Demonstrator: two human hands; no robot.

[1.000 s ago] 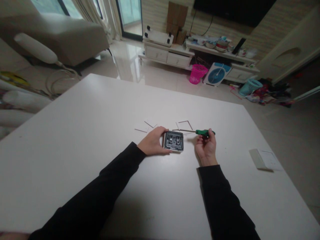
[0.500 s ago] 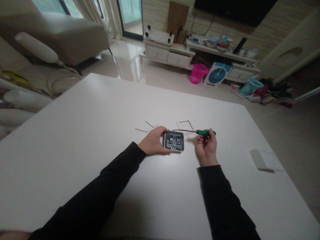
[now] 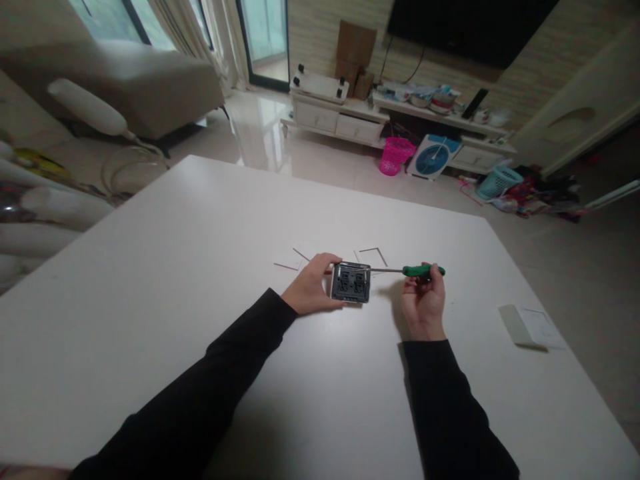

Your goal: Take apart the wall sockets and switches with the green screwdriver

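My left hand (image 3: 313, 287) holds the left side of a dark square wall switch (image 3: 351, 283), thumb along the bottom edge and fingers at the top. Its black inner face, with two side-by-side mechanisms, faces me. In my right hand (image 3: 425, 303), the fingers are closed round the green handle of a screwdriver (image 3: 419, 271). The metal shaft points left, and its tip lies over the upper part of the switch; whether it touches is too small to tell. Behind the switch lie thin white pieces (image 3: 289, 265) and a square white frame (image 3: 374, 251) with dark edges.
All this is on or over a large white table (image 3: 200, 220). A pale plate and a white frame (image 3: 530, 327) lie near its right edge. Beyond stand a pink basket (image 3: 395, 157), a fan (image 3: 432, 159), a low cabinet (image 3: 320, 120) and a sofa (image 3: 145, 87).
The screwdriver has shifted right with my right hand, its tip moving from the switch's upper left edge onto its face. The switch is tilted slightly differently, and the camera view has shifted a little.
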